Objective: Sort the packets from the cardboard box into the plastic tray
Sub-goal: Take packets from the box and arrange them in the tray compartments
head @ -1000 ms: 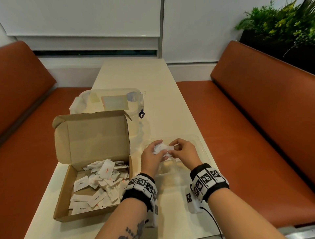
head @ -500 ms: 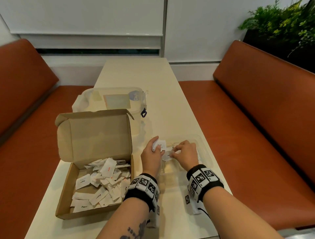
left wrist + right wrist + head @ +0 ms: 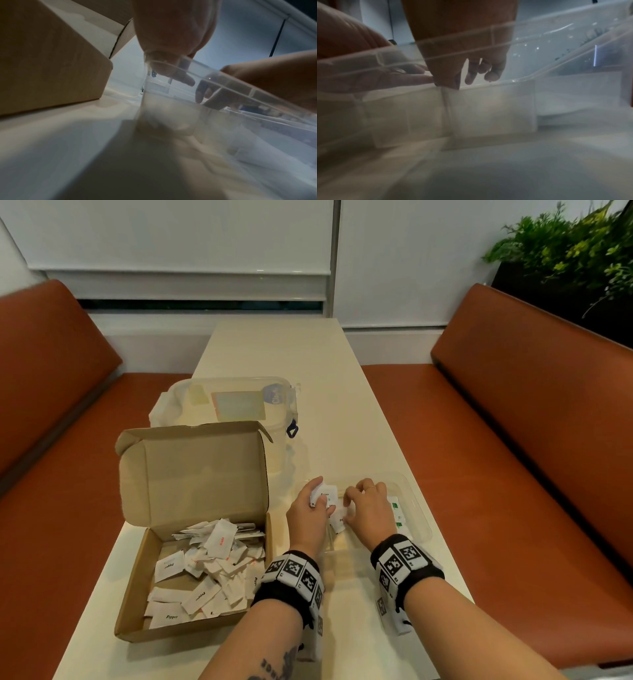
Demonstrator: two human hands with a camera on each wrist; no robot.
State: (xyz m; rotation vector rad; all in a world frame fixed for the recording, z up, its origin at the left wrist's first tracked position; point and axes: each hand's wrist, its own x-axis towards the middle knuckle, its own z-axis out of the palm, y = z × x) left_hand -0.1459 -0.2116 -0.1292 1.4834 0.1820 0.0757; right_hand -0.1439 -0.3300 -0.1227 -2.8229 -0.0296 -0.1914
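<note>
Already lower than a second before, in the head view both hands had dropped into the clear plastic tray (image 3: 416, 508) right of centre: the left hand (image 3: 310, 515) clutched pepper packets (image 3: 323, 497), the right hand (image 3: 368, 506) pinched one packet (image 3: 337, 523) onto the floor, so placing had begun. The cardboard box (image 3: 191, 542) at lower left remained well stocked. In the left wrist view, fingers (image 3: 185, 79) blurred behind the rim. In the right wrist view, fingertips (image 3: 471, 79) pointed down.

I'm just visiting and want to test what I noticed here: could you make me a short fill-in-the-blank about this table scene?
1. The loose packets lie in an open ____ box.
2. The left hand holds white ____.
3. Both hands are over the clear plastic ____, the right hand too.
4. The benches beside the table are ____.

Answers: cardboard; packets; tray; orange-brown
</note>
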